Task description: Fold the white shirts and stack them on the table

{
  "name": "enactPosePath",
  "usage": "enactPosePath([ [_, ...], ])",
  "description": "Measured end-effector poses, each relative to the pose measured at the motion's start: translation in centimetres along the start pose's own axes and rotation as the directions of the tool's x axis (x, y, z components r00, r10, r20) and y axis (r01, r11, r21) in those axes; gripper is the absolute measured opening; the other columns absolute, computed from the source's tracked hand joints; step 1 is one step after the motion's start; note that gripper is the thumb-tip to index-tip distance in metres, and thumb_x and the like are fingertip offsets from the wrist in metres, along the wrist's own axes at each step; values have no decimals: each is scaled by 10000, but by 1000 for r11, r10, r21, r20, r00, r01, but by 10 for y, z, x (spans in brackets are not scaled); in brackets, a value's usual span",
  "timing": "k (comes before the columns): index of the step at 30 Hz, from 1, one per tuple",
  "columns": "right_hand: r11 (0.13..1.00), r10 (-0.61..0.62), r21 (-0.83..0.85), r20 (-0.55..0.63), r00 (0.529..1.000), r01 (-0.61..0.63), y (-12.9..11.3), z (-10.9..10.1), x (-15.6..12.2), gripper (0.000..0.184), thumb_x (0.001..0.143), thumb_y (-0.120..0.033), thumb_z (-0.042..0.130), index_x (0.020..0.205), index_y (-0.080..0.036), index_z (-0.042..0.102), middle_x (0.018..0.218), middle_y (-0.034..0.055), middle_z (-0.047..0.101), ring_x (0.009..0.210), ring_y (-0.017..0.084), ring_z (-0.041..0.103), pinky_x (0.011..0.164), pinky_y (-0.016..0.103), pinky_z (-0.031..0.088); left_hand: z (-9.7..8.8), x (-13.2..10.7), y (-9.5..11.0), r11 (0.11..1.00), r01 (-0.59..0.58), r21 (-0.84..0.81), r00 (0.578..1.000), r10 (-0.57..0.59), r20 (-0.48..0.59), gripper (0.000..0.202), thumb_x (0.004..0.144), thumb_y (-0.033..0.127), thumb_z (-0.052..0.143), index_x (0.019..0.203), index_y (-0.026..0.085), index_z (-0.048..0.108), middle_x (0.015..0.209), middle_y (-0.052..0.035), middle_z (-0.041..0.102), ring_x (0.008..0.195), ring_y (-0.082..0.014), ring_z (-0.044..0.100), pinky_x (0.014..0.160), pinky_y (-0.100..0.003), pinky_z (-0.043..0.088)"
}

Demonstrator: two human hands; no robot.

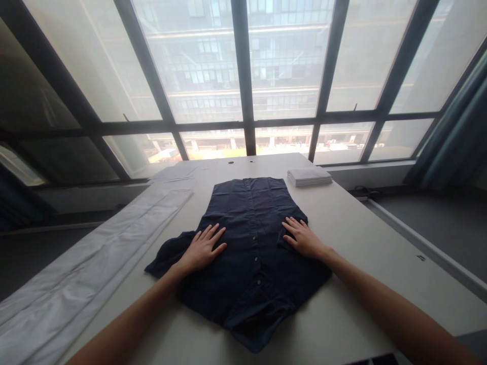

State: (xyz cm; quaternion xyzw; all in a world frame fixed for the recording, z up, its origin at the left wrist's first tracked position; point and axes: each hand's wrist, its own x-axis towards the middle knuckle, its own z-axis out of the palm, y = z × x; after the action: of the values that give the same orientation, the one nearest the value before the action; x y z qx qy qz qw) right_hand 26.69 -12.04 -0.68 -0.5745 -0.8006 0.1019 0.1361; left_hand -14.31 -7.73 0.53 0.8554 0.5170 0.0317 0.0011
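A dark navy button-up shirt [236,253] lies spread on a white table, its button placket running down the middle. The collar end points toward me, and the hem is at the far side. My left hand [203,247] rests flat on the shirt's left part, fingers spread, beside a sleeve that sticks out to the left. On the right part of the shirt my right hand [302,238] lies flat with its fingers extended. Neither hand grips the cloth. The right sleeve is mostly hidden near my right hand and forearm.
White cloth [95,268] with creases stretches along the table's left side. A folded white stack [309,176] sits at the far right of the white table [365,253]. Beyond the far edge stand large windows [247,66]. A dark object [375,360] shows at the bottom edge.
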Motion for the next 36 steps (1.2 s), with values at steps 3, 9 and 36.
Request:
enactPosePath([
  [3, 1000, -7, 2, -4, 1000, 7, 0, 0, 0, 638, 1003, -526, 370, 1562, -218, 368, 1653, 87, 241, 1540, 242, 152, 1236, 492, 103, 1, 0, -1, 1000, 4, 5, 1000, -4, 9, 693, 991, 673, 301, 1585, 315, 287, 1662, -35, 216, 1529, -315, 192, 1207, -541, 186],
  [9, 1000, 8, -2, -7, 1000, -8, 0, 1, 0, 645, 1000, -526, 374, 1555, -198, 382, 1652, 90, 241, 1538, 243, 163, 1235, 488, 114, 1, 1, -1, 1000, 6, 8, 1000, -6, 25, 699, 991, 675, 296, 1585, 307, 291, 1665, -37, 206, 1532, -314, 180, 1211, -538, 176],
  [36, 1000, -13, -16, -35, 999, 12, 4, 6, -2, 620, 992, -514, 391, 1538, -222, 418, 1637, 77, 284, 1530, 252, 197, 1234, 507, 162, -51, -12, -29, 994, 62, -93, 972, -81, -219, 608, 1018, 504, 314, 1495, 158, 462, 1539, -113, 468, 1411, -256, 442, 1175, -381, 331],
])
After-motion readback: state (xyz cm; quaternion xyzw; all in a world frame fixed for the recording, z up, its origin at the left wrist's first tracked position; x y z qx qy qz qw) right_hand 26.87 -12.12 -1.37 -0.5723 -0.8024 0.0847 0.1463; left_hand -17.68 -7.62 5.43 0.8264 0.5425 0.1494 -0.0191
